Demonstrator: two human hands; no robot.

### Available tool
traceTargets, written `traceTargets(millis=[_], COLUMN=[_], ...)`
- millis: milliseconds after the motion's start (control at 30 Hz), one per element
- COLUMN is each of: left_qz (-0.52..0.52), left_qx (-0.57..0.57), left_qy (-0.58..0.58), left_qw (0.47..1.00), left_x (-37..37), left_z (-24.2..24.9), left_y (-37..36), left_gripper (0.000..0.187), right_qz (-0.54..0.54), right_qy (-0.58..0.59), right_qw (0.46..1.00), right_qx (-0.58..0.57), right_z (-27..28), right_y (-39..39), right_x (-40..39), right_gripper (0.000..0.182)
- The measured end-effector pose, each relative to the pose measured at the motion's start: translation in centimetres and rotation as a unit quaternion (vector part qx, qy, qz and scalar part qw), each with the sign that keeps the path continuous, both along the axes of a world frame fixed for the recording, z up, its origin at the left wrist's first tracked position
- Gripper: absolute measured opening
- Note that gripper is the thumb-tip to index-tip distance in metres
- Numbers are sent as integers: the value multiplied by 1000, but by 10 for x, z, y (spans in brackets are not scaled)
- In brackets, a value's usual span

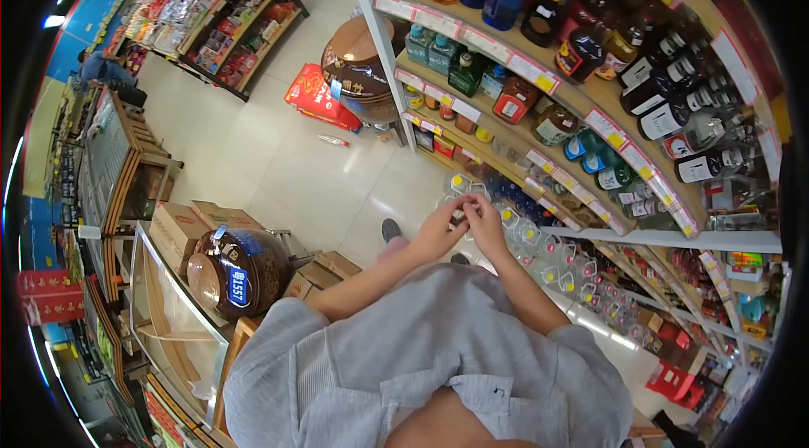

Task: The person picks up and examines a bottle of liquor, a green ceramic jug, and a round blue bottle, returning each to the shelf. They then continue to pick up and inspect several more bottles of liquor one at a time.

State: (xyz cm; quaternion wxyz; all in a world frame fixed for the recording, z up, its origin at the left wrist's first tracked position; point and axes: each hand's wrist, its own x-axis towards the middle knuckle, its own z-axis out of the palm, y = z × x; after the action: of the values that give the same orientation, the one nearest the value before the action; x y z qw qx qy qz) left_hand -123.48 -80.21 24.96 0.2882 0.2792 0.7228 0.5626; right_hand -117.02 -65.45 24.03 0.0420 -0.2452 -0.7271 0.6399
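Note:
My left hand [438,231] and my right hand [486,219] meet in front of my chest, their fingertips bent together and touching. Both are closed; anything small between the fingers is too hidden to name. Just beyond and below them, large clear plastic jugs with yellow caps [506,215] stand in rows on the floor along the shelf. To the right rises a liquor shelf [522,65] with several tiers of glass bottles, apart from my hands.
A big brown jar [362,69] and a red bag [313,98] stand ahead on the tiled floor. At left are another jar [221,271], cardboard boxes [181,229] and a glass-sided case [160,305]. A small bottle [334,141] lies on the floor. A person [105,69] is far left.

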Motion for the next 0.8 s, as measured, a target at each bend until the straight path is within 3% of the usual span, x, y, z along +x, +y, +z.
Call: traceTargets(millis=[100, 300, 533, 600, 800], left_qz=[4, -12, -99, -124, -111], left_qx=[-3, -6, -55, -66, -72], left_qy=[9, -60, -88, -70, -82], left_qw=[1000, 998, 990, 988, 988], left_x=[-42, -92, -101, -100, -94], left_z=[-1, -2, -11, -27, -24], left_y=[-22, -68, -89, -91, -95], left_gripper=[42, 38, 38, 37, 36], right_qz=[-29, -25, -106, -115, -134], right_qy=[42, -44, -82, -84, -82], right_qw=[999, 999, 989, 989, 987], right_qx=[-17, 5, -57, -30, -28], right_z=[-14, 0, -4, -13, -20], right_y=[-33, -85, -120, -125, -136], right_x=[-35, -64, -52, -48, -39], right_gripper=[29, 38, 40, 41, 43])
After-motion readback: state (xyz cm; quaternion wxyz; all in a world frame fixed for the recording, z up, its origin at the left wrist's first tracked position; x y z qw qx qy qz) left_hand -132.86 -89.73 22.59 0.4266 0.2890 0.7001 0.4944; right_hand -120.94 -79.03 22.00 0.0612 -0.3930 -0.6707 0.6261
